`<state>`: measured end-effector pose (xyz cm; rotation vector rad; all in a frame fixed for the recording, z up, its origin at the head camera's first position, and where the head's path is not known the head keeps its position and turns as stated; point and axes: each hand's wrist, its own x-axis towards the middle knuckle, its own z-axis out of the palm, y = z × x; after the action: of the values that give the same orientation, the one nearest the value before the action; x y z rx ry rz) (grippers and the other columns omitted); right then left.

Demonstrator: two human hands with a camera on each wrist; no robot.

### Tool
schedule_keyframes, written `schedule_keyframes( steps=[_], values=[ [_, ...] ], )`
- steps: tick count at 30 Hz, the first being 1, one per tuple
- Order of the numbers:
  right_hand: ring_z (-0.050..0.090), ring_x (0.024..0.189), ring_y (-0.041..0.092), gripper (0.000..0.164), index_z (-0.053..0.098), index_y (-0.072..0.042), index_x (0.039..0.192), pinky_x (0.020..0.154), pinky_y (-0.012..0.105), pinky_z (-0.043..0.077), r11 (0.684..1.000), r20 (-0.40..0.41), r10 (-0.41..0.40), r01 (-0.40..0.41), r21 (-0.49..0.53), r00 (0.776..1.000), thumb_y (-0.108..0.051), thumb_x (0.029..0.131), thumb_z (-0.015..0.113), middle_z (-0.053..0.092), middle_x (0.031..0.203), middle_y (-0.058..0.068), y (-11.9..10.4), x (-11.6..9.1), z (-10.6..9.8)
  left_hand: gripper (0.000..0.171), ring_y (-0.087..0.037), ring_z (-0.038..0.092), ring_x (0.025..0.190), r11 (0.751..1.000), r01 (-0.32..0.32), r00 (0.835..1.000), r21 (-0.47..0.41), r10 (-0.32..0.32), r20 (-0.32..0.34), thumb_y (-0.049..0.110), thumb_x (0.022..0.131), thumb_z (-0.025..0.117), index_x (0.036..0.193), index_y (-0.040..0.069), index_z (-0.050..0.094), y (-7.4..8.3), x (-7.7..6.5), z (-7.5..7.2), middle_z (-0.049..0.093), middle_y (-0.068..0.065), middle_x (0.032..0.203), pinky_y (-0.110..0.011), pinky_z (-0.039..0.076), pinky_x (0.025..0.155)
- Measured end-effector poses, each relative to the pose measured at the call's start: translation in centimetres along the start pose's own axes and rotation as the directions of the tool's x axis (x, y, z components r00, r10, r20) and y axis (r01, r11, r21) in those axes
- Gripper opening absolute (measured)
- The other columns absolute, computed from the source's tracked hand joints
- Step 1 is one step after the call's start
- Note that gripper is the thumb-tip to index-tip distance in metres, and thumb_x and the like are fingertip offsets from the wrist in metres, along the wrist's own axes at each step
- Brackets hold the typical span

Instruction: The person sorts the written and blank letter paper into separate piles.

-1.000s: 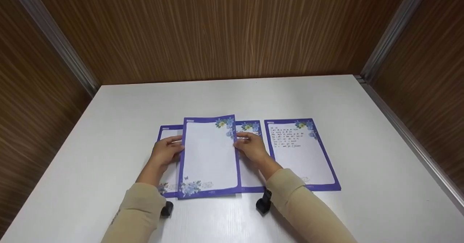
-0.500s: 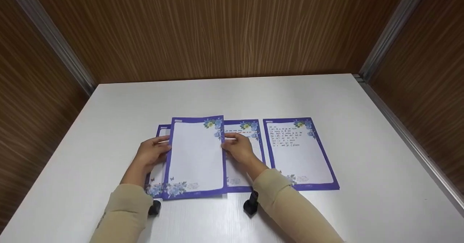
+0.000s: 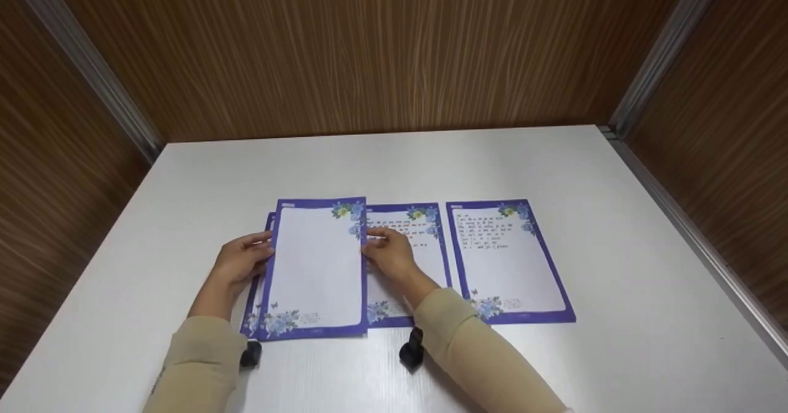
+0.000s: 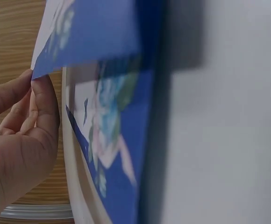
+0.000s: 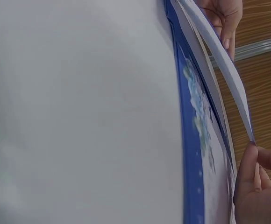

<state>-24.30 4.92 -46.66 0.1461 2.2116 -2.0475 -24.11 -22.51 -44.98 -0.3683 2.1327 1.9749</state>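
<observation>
At the far left, your left hand [image 3: 243, 260] pinches the left edge of a blank sheet [image 3: 317, 265] between thumb and fingertips; the left wrist view shows the grip close to a corner, with the other fingers bent in behind. Under that edge, a strip of the left sheet [image 3: 250, 314] shows on the white table [image 3: 628, 228]; most of it is covered, so you can't tell what is written there.

Next comes the blank sheet itself, between your hands, with its purple border and printed flowers face up. It is raised over the left sheet and overlaps part of the middle sheet [image 3: 433, 259]; the right wrist view shows it bowed, with a gap beneath.

On its other side, your right hand [image 3: 391, 256] pinches the right edge, thumb against fingers, above the middle sheet, which carries handwriting with some red in it. Farther right, just beside that one, lies the right sheet [image 3: 517, 271], written on in its upper part and clear of both hands.

You seem to be at the step of carrying the blank sheet over the left sheet. The next move probably calls for matching borders and corners, both hands level, then lowering it flat before loosening either pinch.
</observation>
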Motion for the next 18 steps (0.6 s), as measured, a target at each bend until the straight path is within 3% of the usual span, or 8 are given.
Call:
schedule_keyframes(
  steps=[5, 12, 18],
  values=[
    [0.063, 0.079, 0.016, 0.036, 0.059, 0.003, 0.123, 0.064, 0.027, 0.055, 1.000, 0.012, 0.006, -0.006, -0.006, 1.000, 0.005, 0.087, 0.063, 0.066, 0.095, 0.011, -0.1, 0.0, 0.6, 0.050, -0.010, 0.065, 0.081, 0.999, -0.002, 1.000, -0.053, 0.002, 0.001, -0.001, 0.093, 0.057, 0.140, -0.004, 0.041, -0.2, 0.0, -0.5, 0.064, -0.005, 0.104, -0.022, 0.054, 0.072],
    [0.063, 0.079, 0.017, 0.036, 0.060, 0.003, 0.121, 0.065, 0.027, 0.055, 0.999, -0.007, -0.004, 0.004, -0.040, 1.000, 0.005, 0.086, 0.064, 0.066, 0.093, 0.011, -0.2, 0.2, 1.3, 0.048, -0.011, 0.065, 0.084, 0.999, 0.002, 0.999, -0.038, -0.003, -0.038, 0.001, 0.094, 0.057, 0.140, -0.002, 0.043, -0.2, 0.0, -1.0, 0.062, -0.011, 0.115, -0.023, 0.054, 0.075],
    [0.063, 0.080, 0.017, 0.037, 0.060, -0.001, 0.123, 0.066, 0.026, 0.055, 0.998, -0.004, 0.038, -0.038, -0.040, 0.999, 0.003, 0.087, 0.065, 0.066, 0.094, 0.008, -0.5, 0.3, 2.0, 0.047, -0.012, 0.065, 0.080, 0.999, -0.002, 0.998, -0.040, 0.000, -0.070, 0.001, 0.094, 0.057, 0.139, -0.002, 0.044, -0.1, -0.2, -1.4, 0.063, -0.007, 0.105, -0.024, 0.054, 0.071]
  ],
)
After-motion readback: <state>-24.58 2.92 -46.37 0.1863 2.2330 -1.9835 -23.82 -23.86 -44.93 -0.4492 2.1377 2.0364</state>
